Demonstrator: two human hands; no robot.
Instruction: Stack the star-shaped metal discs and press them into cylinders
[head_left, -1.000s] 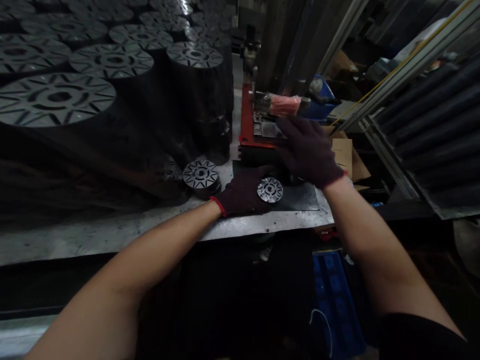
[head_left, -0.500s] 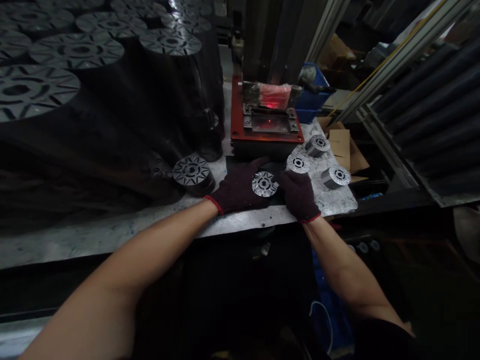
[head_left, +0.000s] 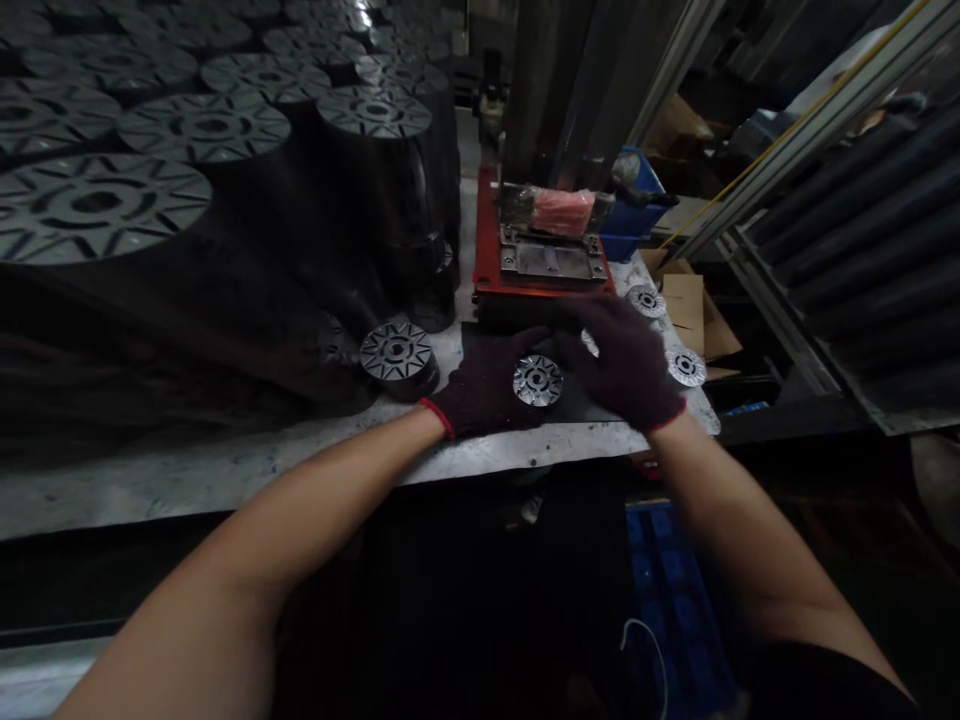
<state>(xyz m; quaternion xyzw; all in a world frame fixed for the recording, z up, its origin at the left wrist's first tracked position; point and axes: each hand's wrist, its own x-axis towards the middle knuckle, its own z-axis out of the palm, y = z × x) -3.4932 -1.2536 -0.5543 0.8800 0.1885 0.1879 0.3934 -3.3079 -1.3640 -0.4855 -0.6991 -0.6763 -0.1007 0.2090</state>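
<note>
My left hand [head_left: 491, 385], in a dark maroon glove with a red cuff, is closed around a slotted rotor core [head_left: 538, 380] with a star pattern on its upward face. The core stands on a dark mat [head_left: 581, 400] near the table's front edge. My right hand [head_left: 626, 365], gloved alike and blurred, is raised to the right of that core. Its thumb and fingers are apart, and part of another core [head_left: 590, 343] shows in the gap. I see nothing held in it. Left of my left hand stands a darker, larger rotor core [head_left: 397, 352].
Tall stacks of dark cores [head_left: 375, 112] fill the left of the table [head_left: 330, 440]. Behind my hands is a red-based fixture [head_left: 487, 235] with a pink wrapped block [head_left: 562, 212]. Two cores [head_left: 645, 300] [head_left: 686, 367] stand at right, near a blue bin [head_left: 634, 215] and a cardboard box [head_left: 686, 305].
My right hand has drawn away from the held core, up and to the right, and its fingers have spread. A small bright piece at the core's right edge no longer shows. The red glow has gone.
</note>
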